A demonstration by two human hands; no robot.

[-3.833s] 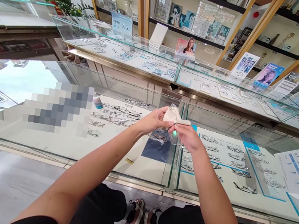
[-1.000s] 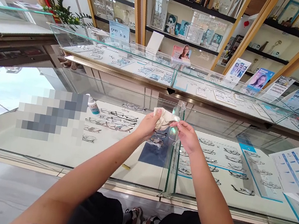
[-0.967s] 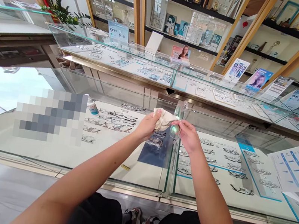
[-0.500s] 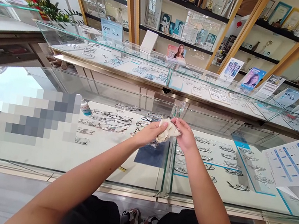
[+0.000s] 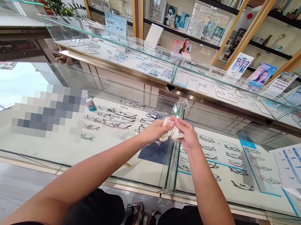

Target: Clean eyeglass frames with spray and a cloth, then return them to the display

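Observation:
Both hands meet above the glass display counter, near the middle of the view. My left hand [image 5: 158,129] is closed, with its thumb pressed on a crumpled cream cloth [image 5: 168,129]. Beside it, my right hand [image 5: 188,133] pinches at the cloth and the near edge of a pair of thin-framed glasses [image 5: 178,109]. The lenses stick up beyond the fingertips. Part of the frame is hidden by the cloth and fingers.
Under the counter glass lie rows of glasses [image 5: 121,113] and a dark blue mat [image 5: 154,152]. A small white bottle [image 5: 91,104] stands to the left. A printed card [image 5: 297,162] stands at the right. Another glass showcase [image 5: 111,69] runs behind.
The glasses have turned, so their lenses show more clearly above the hands. My fingers have shifted on the cloth, and the camera view has moved slightly.

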